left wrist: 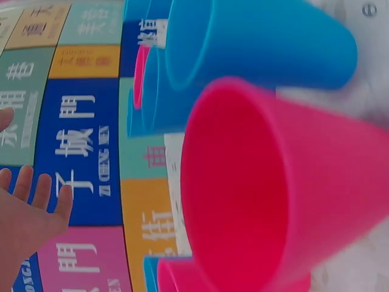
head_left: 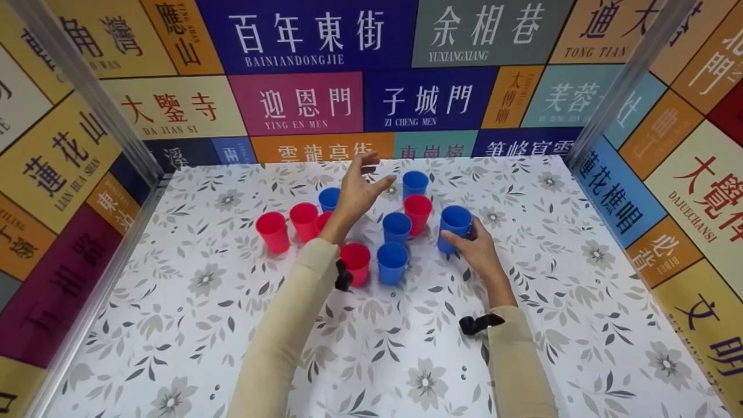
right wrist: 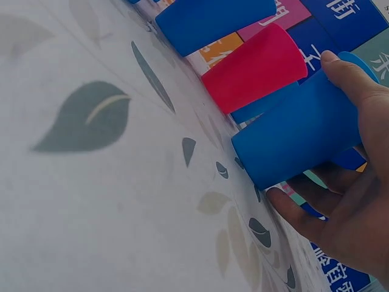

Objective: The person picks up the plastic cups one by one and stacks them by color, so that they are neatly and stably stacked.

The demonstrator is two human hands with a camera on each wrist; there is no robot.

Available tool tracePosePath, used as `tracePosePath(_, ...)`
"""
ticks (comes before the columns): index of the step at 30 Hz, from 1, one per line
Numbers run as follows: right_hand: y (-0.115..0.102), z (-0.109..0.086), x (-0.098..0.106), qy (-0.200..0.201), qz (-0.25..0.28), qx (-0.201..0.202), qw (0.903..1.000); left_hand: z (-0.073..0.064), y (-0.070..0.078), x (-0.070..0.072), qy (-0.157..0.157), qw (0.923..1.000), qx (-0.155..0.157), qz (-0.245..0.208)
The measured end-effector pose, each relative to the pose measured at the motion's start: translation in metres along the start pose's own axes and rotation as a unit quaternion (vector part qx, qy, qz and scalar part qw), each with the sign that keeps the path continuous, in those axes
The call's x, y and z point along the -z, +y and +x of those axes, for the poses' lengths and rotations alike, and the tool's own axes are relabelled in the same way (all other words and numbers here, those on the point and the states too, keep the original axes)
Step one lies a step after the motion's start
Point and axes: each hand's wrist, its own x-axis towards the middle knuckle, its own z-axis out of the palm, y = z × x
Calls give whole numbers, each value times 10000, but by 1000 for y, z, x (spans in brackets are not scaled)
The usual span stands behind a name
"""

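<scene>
Honestly, that beige left sleeve (head_left: 284, 337) worries me most: it hangs right by the nearest red tapered plastic cup (head_left: 358, 264), so a careless pull back could tip it. The left hand (head_left: 359, 188) is empty, fingers spread above the table. The right hand (head_left: 480, 248) grips the blue tapered plastic cup (head_left: 454, 227) at the group's far right; can't tell if its base touches the white floral tablecloth (head_left: 325, 377). Sweep it left too low and it'd probably clip the red cup near the back (head_left: 419, 213). They look lightweight, too.
</scene>
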Motion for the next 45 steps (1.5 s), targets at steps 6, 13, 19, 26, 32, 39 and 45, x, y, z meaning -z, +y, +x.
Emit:
tracePosePath(6, 1, 1, 1, 21, -161, -119, 9998, -2, -6, 18, 225, 9997, -59, -99)
tracePosePath(13, 0, 1, 0, 4, -141, -147, 9998, -6, -18, 38, 454, 9989, -125, 50)
tracePosePath(19, 1, 0, 0, -35, -136, -187, 9997, -8, -28, 53, 603, 9980, -197, 74)
tracePosePath(26, 1, 0, -1, 32, -131, -243, 9996, -11, -45, 70, 324, 9983, -84, 472)
tracePosePath(32, 0, 0, -1, -13, -158, -278, 9995, -15, -59, 82, 98, 9963, 197, 834)
tracePosePath(39, 0, -1, -1, 36, -116, -272, 9996, -14, -67, 87, 47, 9941, 520, 952)
tracePosePath(45, -1, -2, -3, 42, -46, -243, 9997, -11, -72, 94, -80, 9858, 733, 1508)
